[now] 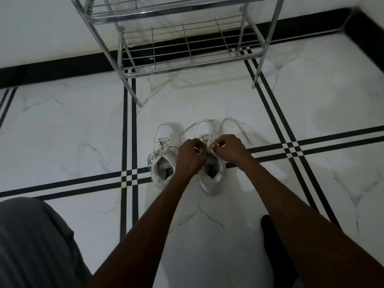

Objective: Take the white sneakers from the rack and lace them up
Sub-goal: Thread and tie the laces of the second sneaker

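Note:
Two white sneakers stand side by side on the marble floor, toes pointing toward the rack. The left sneaker (163,159) has its laces across the tongue and nobody touches it. Over the right sneaker (214,179) my left hand (190,157) and my right hand (230,149) meet, each pinching part of its white lace (207,147). Loose lace loops (234,125) trail on the floor to the right of its toe. My hands hide the middle of the right sneaker.
A chrome wire shoe rack (187,46) stands just beyond the sneakers against the white wall, its visible shelves bare. The floor is white marble tile with black stripe lines. My grey-clad knee (35,244) fills the lower left; a dark foot (270,231) shows lower right.

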Motion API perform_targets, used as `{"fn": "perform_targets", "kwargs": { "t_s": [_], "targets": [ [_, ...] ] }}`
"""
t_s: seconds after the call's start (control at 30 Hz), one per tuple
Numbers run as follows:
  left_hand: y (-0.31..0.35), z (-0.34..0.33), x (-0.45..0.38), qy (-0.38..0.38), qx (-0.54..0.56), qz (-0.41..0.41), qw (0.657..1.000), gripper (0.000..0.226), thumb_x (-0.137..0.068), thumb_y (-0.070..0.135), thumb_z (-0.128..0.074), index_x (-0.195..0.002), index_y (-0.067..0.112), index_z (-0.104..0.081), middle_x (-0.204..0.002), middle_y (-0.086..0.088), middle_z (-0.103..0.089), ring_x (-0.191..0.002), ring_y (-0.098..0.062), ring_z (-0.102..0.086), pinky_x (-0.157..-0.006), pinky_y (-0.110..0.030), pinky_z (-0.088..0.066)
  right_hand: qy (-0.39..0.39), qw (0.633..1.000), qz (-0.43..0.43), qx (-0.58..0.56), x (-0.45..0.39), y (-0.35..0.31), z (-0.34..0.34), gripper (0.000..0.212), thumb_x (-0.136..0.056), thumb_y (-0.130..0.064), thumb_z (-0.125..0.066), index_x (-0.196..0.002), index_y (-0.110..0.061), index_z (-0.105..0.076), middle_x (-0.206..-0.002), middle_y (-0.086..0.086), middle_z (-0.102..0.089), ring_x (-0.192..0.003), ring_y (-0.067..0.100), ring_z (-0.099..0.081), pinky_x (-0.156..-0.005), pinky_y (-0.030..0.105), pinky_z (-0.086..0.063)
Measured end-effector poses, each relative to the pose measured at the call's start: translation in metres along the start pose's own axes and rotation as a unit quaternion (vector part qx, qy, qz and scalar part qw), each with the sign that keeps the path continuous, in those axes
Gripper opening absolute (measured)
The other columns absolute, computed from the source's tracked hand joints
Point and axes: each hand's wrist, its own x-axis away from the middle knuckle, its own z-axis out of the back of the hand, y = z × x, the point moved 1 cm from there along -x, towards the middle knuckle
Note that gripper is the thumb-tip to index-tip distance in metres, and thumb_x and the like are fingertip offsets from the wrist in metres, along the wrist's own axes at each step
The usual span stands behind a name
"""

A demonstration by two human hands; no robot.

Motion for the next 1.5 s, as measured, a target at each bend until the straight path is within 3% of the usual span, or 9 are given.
{"fn": "perform_targets", "kwargs": {
  "t_s": [0.17,0.33,0.47,0.87,1.0,1.13,1.23,1.4,1.5],
  "targets": [
    [-0.004,0.006,0.001,0.026,-0.006,-0.009,1.0,0.018,-0.092,0.021,-0.072,-0.089,0.004,-0.069,-0.09,-0.008,-0.074,-0.081,-0.023,-0.071,-0.07,-0.033,-0.058,0.015,1.0,0.01,-0.015,0.002,-0.002,-0.008,0.017,-0.095,-0.011,-0.056,-0.109,-0.007,-0.065,-0.118,0.008,-0.067,-0.105,0.022,-0.062,-0.077,0.024,-0.041],
    [-0.003,0.005,0.009,0.051,-0.008,-0.042,0.998,0.009,-0.096,0.006,-0.054,-0.089,0.002,-0.058,-0.087,-0.013,-0.075,-0.082,-0.026,-0.071,-0.071,-0.046,-0.058,0.055,0.998,0.038,-0.012,0.007,0.001,-0.015,0.006,-0.094,-0.005,-0.054,-0.096,-0.01,-0.056,-0.1,0.011,-0.069,-0.088,0.026,-0.064,-0.07,0.034,-0.049],
    [-0.005,-0.001,0.011,0.065,-0.007,-0.042,0.997,0.021,-0.091,0.021,-0.042,-0.088,0.003,-0.053,-0.08,-0.017,-0.071,-0.075,-0.034,-0.069,-0.068,-0.053,-0.056,0.063,0.997,0.019,-0.029,0.01,0.003,-0.018,0.008,-0.094,-0.003,-0.05,-0.098,-0.007,-0.057,-0.097,0.009,-0.067,-0.087,0.026,-0.063,-0.07,0.035,-0.048],
    [0.005,0.015,-0.003,-0.037,0.251,0.148,0.956,0.026,-0.103,0.021,-0.052,-0.111,0.003,-0.07,-0.104,-0.011,-0.073,-0.096,-0.025,-0.067,-0.078,-0.034,-0.053,-0.034,0.964,-0.094,-0.245,0.003,-0.002,-0.013,0.019,-0.091,-0.022,-0.059,-0.108,-0.016,-0.063,-0.11,0.007,-0.068,-0.1,0.024,-0.065,-0.09,0.041,-0.057],
    [0.013,0.032,-0.002,-0.063,0.28,0.123,0.95,0.029,-0.105,0.023,-0.052,-0.111,0.001,-0.069,-0.116,-0.016,-0.075,-0.106,-0.023,-0.07,-0.095,-0.038,-0.053,-0.041,0.948,-0.087,-0.303,0.004,-0.006,-0.005,0.024,-0.086,-0.024,-0.066,-0.109,-0.018,-0.067,-0.109,0.006,-0.072,-0.097,0.02,-0.066,-0.08,0.038,-0.056],
    [0.017,0.047,-0.005,-0.033,0.303,0.06,0.951,0.02,-0.103,0.024,-0.057,-0.102,0.009,-0.071,-0.109,-0.012,-0.075,-0.101,-0.019,-0.07,-0.091,-0.033,-0.054,-0.018,0.918,-0.08,-0.388,0.001,-0.017,0.002,0.023,-0.082,-0.02,-0.075,-0.105,-0.018,-0.07,-0.11,0.01,-0.075,-0.109,0.024,-0.068,-0.088,0.037,-0.054],
    [0.023,0.057,-0.009,-0.021,0.297,0.01,0.955,0.022,-0.102,0.026,-0.059,-0.104,0.008,-0.073,-0.11,-0.014,-0.076,-0.109,-0.023,-0.071,-0.095,-0.034,-0.055,0.025,0.896,-0.077,-0.437,-0.003,-0.027,0.01,0.046,-0.073,-0.021,-0.081,-0.112,-0.016,-0.057,-0.107,0.013,-0.076,-0.098,0.027,-0.074,-0.087,0.037,-0.057],
    [0.032,0.061,-0.015,-0.01,0.23,-0.063,0.971,0.024,-0.101,0.024,-0.061,-0.11,0.006,-0.074,-0.111,-0.003,-0.077,-0.105,-0.003,-0.07,-0.091,-0.019,-0.051,0.015,0.951,-0.022,-0.31,0.001,-0.043,0.012,0.007,-0.084,-0.013,-0.074,-0.078,-0.015,-0.072,-0.096,0.012,-0.077,-0.079,0.021,-0.075,-0.077,0.034,-0.06],
    [0.033,0.061,-0.017,-0.011,0.197,-0.094,0.976,0.023,-0.101,0.024,-0.061,-0.108,0.007,-0.075,-0.107,-0.001,-0.078,-0.102,0.0,-0.07,-0.085,-0.01,-0.05,-0.084,0.969,0.044,-0.228,0.003,-0.048,0.018,0.014,-0.087,-0.004,-0.068,-0.097,-0.004,-0.077,-0.093,0.011,-0.075,-0.072,0.014,-0.069,-0.069,0.025,-0.057]
  ]
}}
